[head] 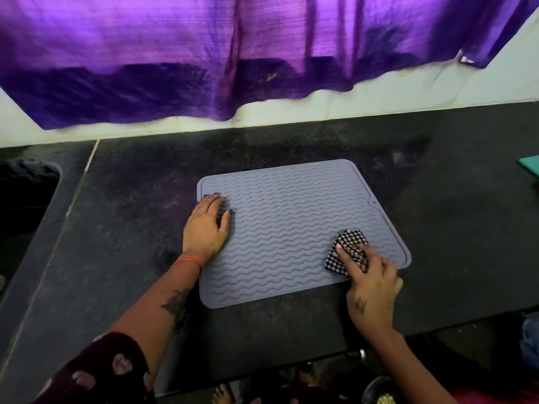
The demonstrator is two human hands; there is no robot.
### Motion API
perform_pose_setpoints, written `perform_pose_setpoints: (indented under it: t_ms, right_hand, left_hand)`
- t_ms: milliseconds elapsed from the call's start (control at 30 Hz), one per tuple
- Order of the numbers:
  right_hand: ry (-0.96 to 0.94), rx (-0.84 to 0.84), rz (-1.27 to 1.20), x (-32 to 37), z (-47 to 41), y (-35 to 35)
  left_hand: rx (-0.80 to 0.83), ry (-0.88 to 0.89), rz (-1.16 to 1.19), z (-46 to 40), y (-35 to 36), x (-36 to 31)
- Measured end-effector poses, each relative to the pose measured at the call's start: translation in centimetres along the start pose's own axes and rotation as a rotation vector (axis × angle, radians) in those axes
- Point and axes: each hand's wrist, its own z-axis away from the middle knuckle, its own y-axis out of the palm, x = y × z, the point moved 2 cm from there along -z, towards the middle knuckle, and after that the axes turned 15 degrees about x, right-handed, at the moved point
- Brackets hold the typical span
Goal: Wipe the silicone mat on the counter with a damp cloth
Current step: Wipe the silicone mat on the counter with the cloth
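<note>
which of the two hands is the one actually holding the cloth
The right hand, at the mat's near right corner, presses the checked cloth under its fingers. The left hand lies flat and bare on the mat's left edge, holding nothing.

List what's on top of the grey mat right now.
Left hand rests flat at the mat left edge; right hand presses the checkered cloth near its right corner. Ridges under both are covered.

— What sort of place is this?
— A home kitchen: a dark stone desk [437, 199], a sink [26, 199] sunk at the frame's left, a purple curtain [204, 53] hanging across the top.
</note>
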Motion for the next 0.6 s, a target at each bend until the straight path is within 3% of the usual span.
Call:
perform_pose_setpoints:
  t_ms: [133,267,400,600]
  right_hand:
    - [-0.014,0.001,-0.116,1.0,-0.5,-0.7]
    - [-0.23,0.046,0.001,5.7,1.6,1.3]
    - [-0.296,0.063,-0.019,7.2,1.3,1.4]
    - [-0.63,0.18,0.032,11.8,2.6,3.3]
  left_hand:
    - [-0.028,0.004,0.051,0.2,-0.3,0.0]
    - [-0.042,-0.014,0.085,0.4,-0.8,0.4]
    - [-0.016,-0.042,0.057,1.0,-1.6,1.6]
    - [-0.003,-0.168,0.035,1.7,-3.1,4.3]
